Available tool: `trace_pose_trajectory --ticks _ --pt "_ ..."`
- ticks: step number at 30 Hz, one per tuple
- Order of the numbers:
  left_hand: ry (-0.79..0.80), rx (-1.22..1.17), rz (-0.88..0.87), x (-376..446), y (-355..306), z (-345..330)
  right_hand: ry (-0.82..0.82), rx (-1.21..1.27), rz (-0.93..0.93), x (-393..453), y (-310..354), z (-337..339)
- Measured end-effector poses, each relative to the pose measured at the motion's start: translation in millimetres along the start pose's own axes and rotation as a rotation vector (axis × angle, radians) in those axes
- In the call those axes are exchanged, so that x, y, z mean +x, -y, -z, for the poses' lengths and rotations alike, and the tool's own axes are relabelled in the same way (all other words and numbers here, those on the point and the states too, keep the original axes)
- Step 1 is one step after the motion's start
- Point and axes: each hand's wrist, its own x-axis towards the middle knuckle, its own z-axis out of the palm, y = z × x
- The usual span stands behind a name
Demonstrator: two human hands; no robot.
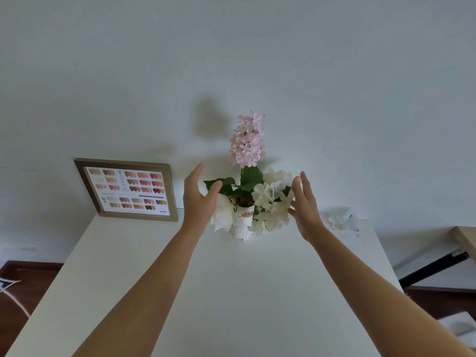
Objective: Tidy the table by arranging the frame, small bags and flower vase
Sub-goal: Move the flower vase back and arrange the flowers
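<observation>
A white vase (243, 222) with a cat face holds a pink flower spike, white blooms and green leaves; it stands near the far edge of the white table (206, 292), against the wall. My left hand (198, 199) is open at the left of the bouquet, its thumb by a leaf. My right hand (305, 210) is open at the right, fingertips close to the white blooms. A gold frame (127, 189) with colour swatches leans on the wall at the table's far left. Small clear bags (343, 221) lie at the far right corner.
A pale wall rises right behind the table. Dark wooden floor shows on both sides. A light wooden desk with a black leg (435, 266) stands to the right, and a white object (461, 325) lies on the floor below it.
</observation>
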Motion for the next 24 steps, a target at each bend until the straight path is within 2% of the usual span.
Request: trace_pose_trajectory --ticks 2,3,5,7,13,17,24 --pt "-0.102 0.000 0.154 -12.0 7.7 0.7 0.002 0.023 -0.008 -1.7 -1.8 0.5" --pt "-0.097 -0.019 0.264 -16.7 10.2 0.6 0.002 0.032 -0.014 -2.4 -3.2 0.7" --pt "-0.011 -0.076 0.479 -23.8 13.8 -1.0 0.001 0.047 -0.029 -4.1 -6.1 0.9" --pt "0.085 -0.172 0.595 -28.7 15.8 -3.5 0.005 0.046 -0.040 -5.5 -8.7 0.3" --pt "0.151 -0.366 0.567 -28.7 6.9 -13.3 0.034 -0.030 -0.056 -9.7 -12.2 -2.8" --pt "0.155 -0.351 0.485 -20.8 -3.0 -20.9 0.047 -0.053 -0.059 -10.5 -13.6 -4.8" --pt "0.135 -0.328 0.503 -8.7 -3.6 -20.6 0.039 -0.080 -0.058 -11.5 -17.5 -3.4"
